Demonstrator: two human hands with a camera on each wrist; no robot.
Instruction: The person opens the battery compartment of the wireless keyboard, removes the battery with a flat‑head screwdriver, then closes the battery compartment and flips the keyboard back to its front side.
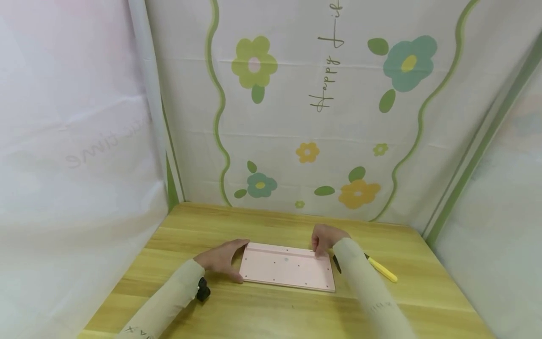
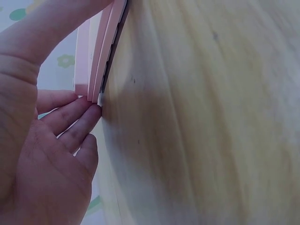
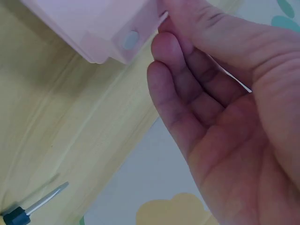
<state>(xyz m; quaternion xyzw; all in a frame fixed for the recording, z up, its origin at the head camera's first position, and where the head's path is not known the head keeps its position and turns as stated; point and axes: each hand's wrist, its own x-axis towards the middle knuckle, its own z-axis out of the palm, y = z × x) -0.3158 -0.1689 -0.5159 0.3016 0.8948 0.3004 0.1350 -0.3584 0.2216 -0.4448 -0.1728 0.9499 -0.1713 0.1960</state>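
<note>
the flat pink board with small dark dots [image 1: 288, 268] lies on the yellow wooden table [image 1: 203, 226], right between my two hands. its long side runs left to right, and its right end sits a little nearer to me. my left hand [image 1: 218, 258] is spread wide over the left end, holding it with fingers at the far corner and thumb at the near one. my right hand [image 1: 326, 236] is curled up small, gripping the raised pink strip [image 1: 271, 248] on the far side, close to the right corner. i can't tell if it pinches a tiny thing there too. to the right lies a screwdriver with a yellow handle [image 1: 383, 270], nearer my right hand. my pale right sleeve [image 1: 364, 282] comes between it and the board.
</note>
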